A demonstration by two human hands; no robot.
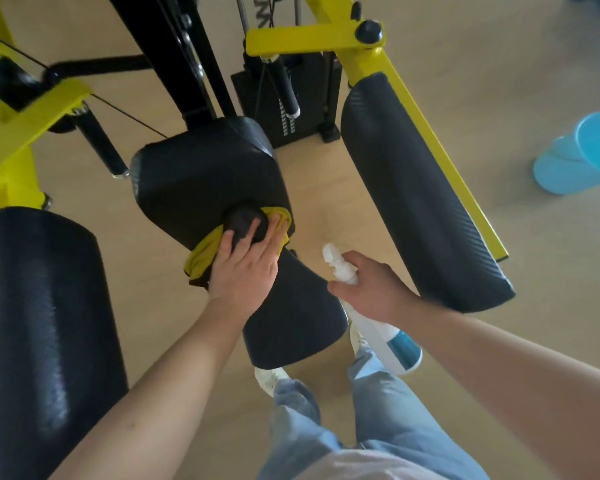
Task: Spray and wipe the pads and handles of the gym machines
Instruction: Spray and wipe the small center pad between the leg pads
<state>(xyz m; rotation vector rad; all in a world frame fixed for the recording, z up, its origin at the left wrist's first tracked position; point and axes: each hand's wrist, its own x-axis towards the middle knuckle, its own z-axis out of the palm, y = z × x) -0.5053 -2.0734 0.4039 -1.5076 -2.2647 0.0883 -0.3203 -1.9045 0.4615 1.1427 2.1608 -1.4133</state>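
A yellow and black gym machine fills the view. My left hand (244,268) presses a yellow cloth (201,261) against the lower edge of the black back pad (194,174), fingers spread over a round black knob (245,223). Below it lies the black seat pad (291,317). My right hand (371,289) grips a white spray bottle (388,337) with a blue label, its nozzle pointing up and left, just right of the seat. Long black arm pads hang at the left (39,334) and right (420,195).
Yellow frame arms (312,38) and black grip handles (286,88) sit behind the pads, with a weight stack (284,112) at the back. A blue bucket (582,154) lies tipped on the wooden floor at the right. My legs and white shoes stand below the seat.
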